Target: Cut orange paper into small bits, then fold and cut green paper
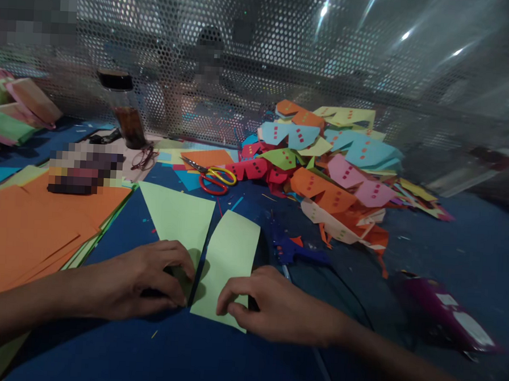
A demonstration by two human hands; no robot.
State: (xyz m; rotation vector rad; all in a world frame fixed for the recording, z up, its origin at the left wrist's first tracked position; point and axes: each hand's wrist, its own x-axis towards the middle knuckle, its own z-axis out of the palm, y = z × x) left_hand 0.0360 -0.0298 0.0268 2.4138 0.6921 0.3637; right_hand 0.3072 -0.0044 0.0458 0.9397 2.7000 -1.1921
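Note:
Two light green paper pieces lie side by side with a narrow gap between them. My left hand rests on the lower part of the left green paper, its fingers curled and closed at the paper's inner edge. On the right green paper, which bows slightly, my right hand sits at the lower right with thumb and forefinger drawn together on it. A blue glue gun lies just beyond my right hand. Scissors with red and yellow handles lie open past the papers.
Folded coloured paper shapes are heaped at the back right. Orange sheets are stacked at left, near a dark-lidded bottle. A purple packet lies at right. A perforated metal panel stands behind the blue table.

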